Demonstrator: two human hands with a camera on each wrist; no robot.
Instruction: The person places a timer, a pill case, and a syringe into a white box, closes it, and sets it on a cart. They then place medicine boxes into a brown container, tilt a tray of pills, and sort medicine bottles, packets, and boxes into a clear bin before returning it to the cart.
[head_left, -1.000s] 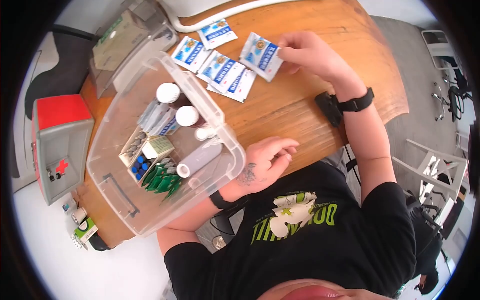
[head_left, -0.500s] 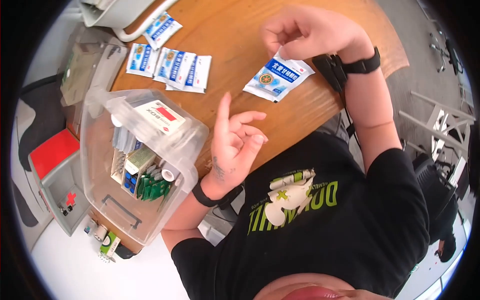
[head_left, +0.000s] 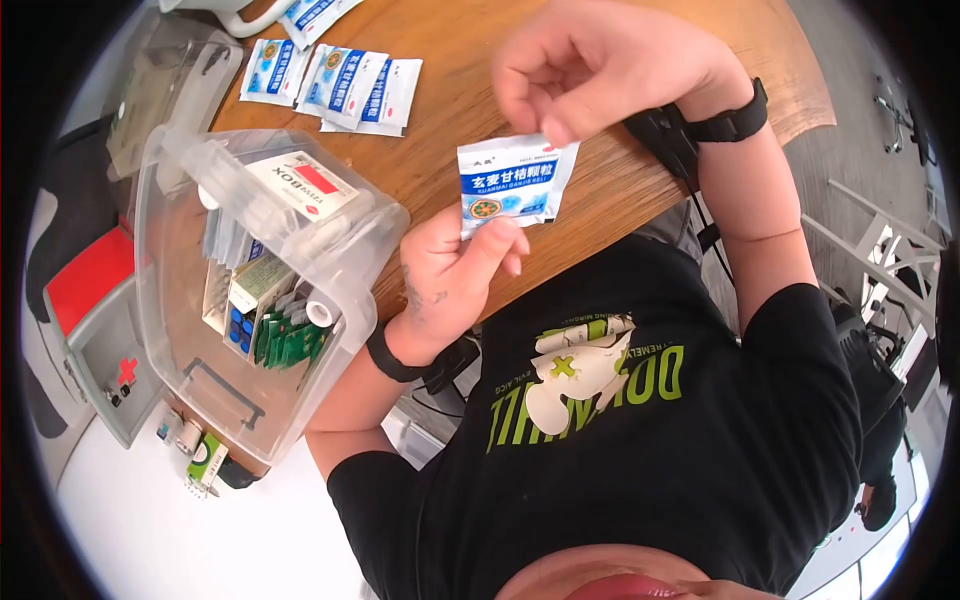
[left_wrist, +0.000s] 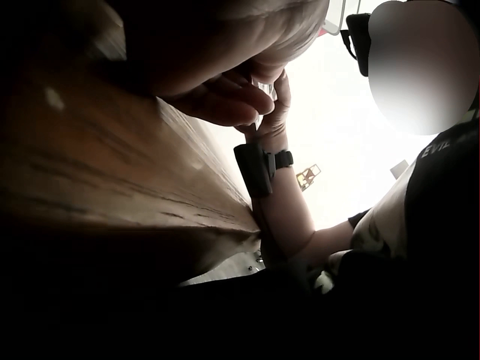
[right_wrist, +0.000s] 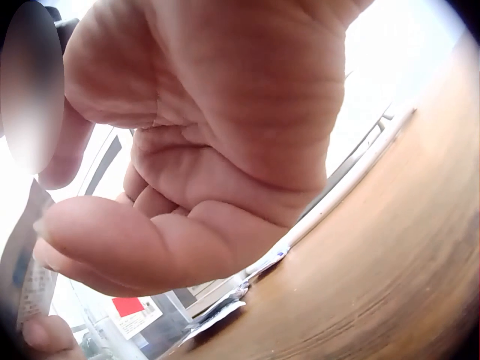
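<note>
A white and blue granule sachet [head_left: 510, 180] is held up over the table, its printed front facing the head camera. My right hand [head_left: 620, 70] pinches its top edge between thumb and forefinger. From below, my left hand [head_left: 450, 265] grips the lower left part, thumb across the front. In the right wrist view, the sachet [right_wrist: 34, 292] shows at the left edge, beside the right fingertips. The left wrist view is dark, with only a bright sliver of the sachet between the hands. More such sachets [head_left: 345, 85] lie overlapping on the table, farther back on the left.
On the left stands a clear plastic box [head_left: 180, 310] holding green packets [head_left: 285, 335], blue-capped vials [head_left: 238, 330] and cartons. Beyond it is a grey and red case [head_left: 85, 280] with a red cross. The wooden table's [head_left: 570, 235] near edge runs close to my body.
My right hand has brought the sachet from beside the others toward my body. The left hand has risen from the table edge, opened, and taken hold of the sachet. The head view has shifted.
</note>
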